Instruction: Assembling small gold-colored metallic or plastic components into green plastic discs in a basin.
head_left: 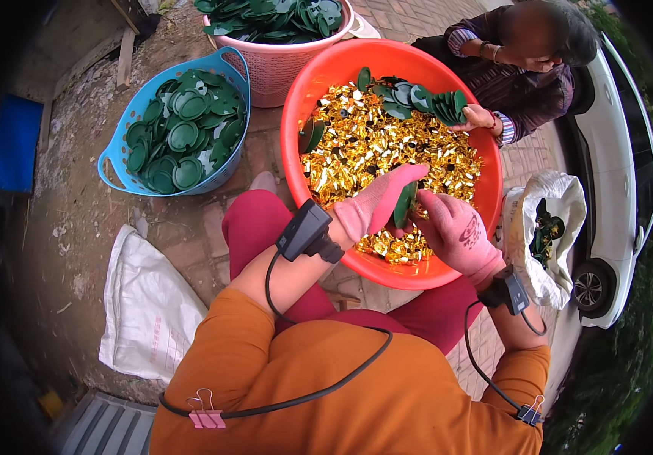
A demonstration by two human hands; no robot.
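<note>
My left hand (372, 203), in a pink glove, grips a green plastic disc (405, 203) on edge between thumb and fingers. Whether more discs sit behind it cannot be seen. Close beside the disc's right side, my right hand (459, 233) in a matching glove has its fingers bent and drawn together; what they pinch is hidden. Both hands are over the near part of a big red-orange tub (294, 98). Small shiny gold pieces (334, 167) mixed with dark bits fill it. Several green discs (398, 98) lie on the gold pieces at the far side.
Across the tub, a co-worker's hand (478, 117) holds a row of green discs. A blue basket (106, 159) and a pink basket (266, 64) hold more discs. White sacks lie left (141, 318) and stand right (565, 197), near a parked white car (618, 152).
</note>
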